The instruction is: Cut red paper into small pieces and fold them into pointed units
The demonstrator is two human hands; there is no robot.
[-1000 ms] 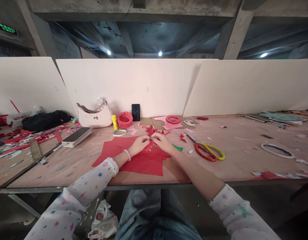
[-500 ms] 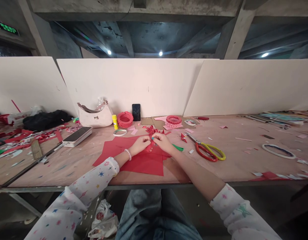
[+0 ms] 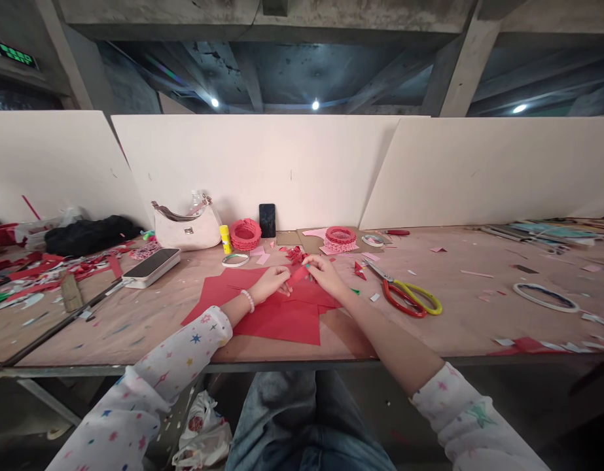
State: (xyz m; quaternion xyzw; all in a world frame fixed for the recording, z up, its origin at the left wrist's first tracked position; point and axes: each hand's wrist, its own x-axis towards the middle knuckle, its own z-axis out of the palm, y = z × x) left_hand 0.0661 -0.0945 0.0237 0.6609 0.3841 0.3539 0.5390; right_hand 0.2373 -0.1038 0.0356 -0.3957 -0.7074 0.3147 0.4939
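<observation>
Both hands are up over the middle of the table (image 3: 459, 320), with a small piece of red paper (image 3: 298, 275) pinched between them. The left hand (image 3: 272, 283) and right hand (image 3: 326, 275) are each gripping it with their fingertips. Right under them are some big red paper sheets (image 3: 277, 325), and there's a beaded bracelet (image 3: 247, 300) on the left wrist. Just to the right sit scissors (image 3: 404, 296) with red and yellow handles. Further back, by the white board (image 3: 292, 170), there's a white handbag (image 3: 186, 230), a yellow glue stick (image 3: 226, 239) and a black phone (image 3: 267, 220) propped upright. As for writing, the glue stick's label is too small to read, and the lit green sign (image 3: 14, 54) up top left is too blurry.
</observation>
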